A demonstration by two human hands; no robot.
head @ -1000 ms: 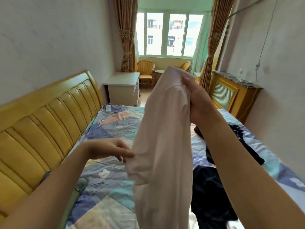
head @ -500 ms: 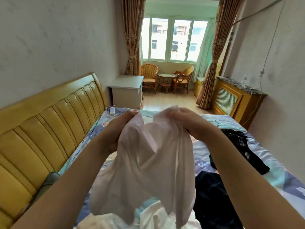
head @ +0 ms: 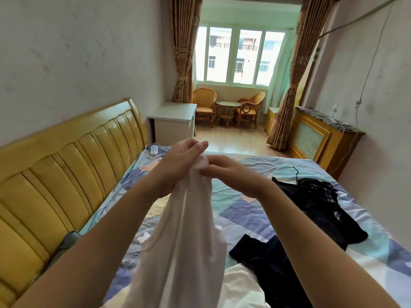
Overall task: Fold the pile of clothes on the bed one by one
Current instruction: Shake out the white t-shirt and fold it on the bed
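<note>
A pale pink garment (head: 184,236) hangs in front of me above the bed (head: 251,210). My left hand (head: 180,161) grips its bunched top edge. My right hand (head: 224,172) pinches the same top edge just beside the left, the two hands nearly touching. The cloth drapes down in long folds to the pile below. A white garment (head: 242,287) lies on the bed under it. Two dark garments lie to the right: one near me (head: 266,261) and one farther out (head: 318,203).
A yellow padded headboard (head: 66,174) runs along the left. A white remote (head: 154,150) lies at the bed's far left corner. Beyond the bed stand a white desk (head: 173,121), wicker chairs (head: 249,110) and a wooden radiator cabinet (head: 315,138).
The garment came down from high in my right hand alone. My left hand rose to take the top edge, and both hands have drawn together, gathering the cloth into a narrow bunch.
</note>
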